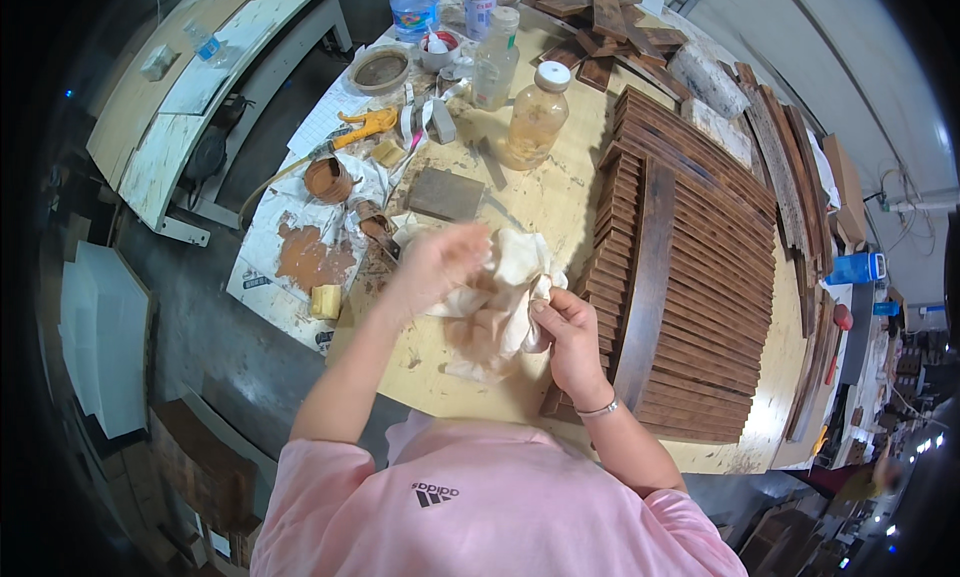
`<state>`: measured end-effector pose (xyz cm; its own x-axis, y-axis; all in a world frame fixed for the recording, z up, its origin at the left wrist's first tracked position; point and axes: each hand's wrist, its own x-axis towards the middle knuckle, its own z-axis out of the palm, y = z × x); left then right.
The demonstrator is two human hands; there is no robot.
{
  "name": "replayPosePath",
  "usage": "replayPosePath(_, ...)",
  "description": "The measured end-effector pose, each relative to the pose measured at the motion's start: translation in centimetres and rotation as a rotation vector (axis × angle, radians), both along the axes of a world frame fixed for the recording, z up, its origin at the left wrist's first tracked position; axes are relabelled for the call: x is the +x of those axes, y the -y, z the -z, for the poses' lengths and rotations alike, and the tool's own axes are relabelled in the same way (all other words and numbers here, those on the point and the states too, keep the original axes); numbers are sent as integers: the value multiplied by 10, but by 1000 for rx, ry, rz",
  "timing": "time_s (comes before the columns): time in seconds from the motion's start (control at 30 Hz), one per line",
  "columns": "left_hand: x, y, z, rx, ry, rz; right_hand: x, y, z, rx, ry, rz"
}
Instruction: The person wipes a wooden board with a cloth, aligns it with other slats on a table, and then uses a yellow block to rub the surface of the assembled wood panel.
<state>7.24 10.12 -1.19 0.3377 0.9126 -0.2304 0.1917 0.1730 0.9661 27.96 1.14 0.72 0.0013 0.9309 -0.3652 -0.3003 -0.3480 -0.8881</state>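
Note:
A crumpled cream cloth hangs over the near part of the worktable, between my two hands. My right hand pinches its right edge between thumb and fingers. At the cloth's upper left is my left hand, smeared by motion, so its grip does not show. Just right of my right hand lies a row of dark brown wooden slats, with one wider board lying across them. Beyond my left hand a flat grey block rests on the table.
Jars of liquid stand farther back. To the left are a yellow-handled tool, a rusty open tin, brown-stained paper and a yellow sponge. Wood offcuts pile up at the far end. A second table stands left.

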Motion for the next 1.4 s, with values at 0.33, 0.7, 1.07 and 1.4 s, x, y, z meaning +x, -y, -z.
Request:
replayPosePath(0.33, 11, 74, 32, -189, 400, -29, 2, 0, 7, -51, -481, 106)
replayPosePath(0.7, 49, 103, 5, 707, -192, -7, -9, 46, 13, -234, -287, 228)
replayPosePath(1.07, 49, 170, 15, 312, 122, 145, -7, 54, -3, -151, -48, 350)
replayPosePath(1.4, -12, 100, 40, 495, -144, -471, -2, -45, -20, 139, 525, 119)
